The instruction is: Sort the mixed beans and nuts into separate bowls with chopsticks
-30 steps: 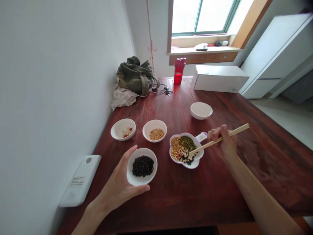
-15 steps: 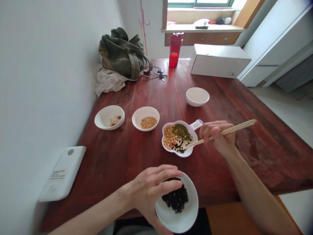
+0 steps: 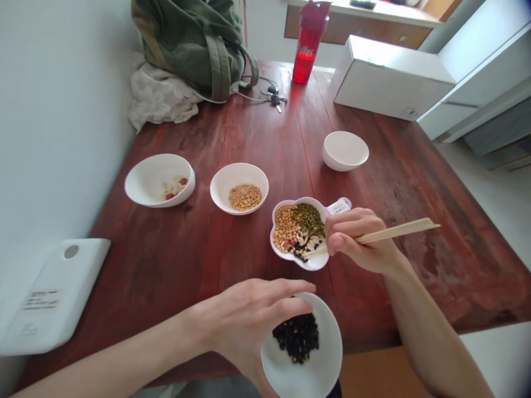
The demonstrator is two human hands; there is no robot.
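Observation:
My left hand (image 3: 261, 315) grips a white bowl (image 3: 327, 354) by its rim at the table's front edge. Black beans (image 3: 299, 337) lie inside it, partly covered by my fingers. My right hand (image 3: 360, 237) is closed around a pair of wooden chopsticks (image 3: 402, 229). Their tips reach into a purple-rimmed, flower-shaped dish (image 3: 317, 264) and touch or nearly touch black beans there. Yellow soybeans (image 3: 287, 220), green mung beans (image 3: 309, 219) and pale, seed-like pieces (image 3: 306, 242) share that dish. Its labelled handle (image 3: 339, 207) points to the back right.
One white bowl (image 3: 215, 193) holds soybeans; another bowl (image 3: 136, 185) has pale and reddish pieces. A third bowl (image 3: 346, 150) stands behind the dish. Around them are a white flat device (image 3: 62, 293), green bag (image 3: 186, 44), keys (image 3: 274, 100), red bottle (image 3: 309, 47) and white box (image 3: 390, 80).
The view has tilted down and come closer to the table. My right hand has moved slightly left, bringing the chopstick tips further into the dish. My left hand still grips the bowl.

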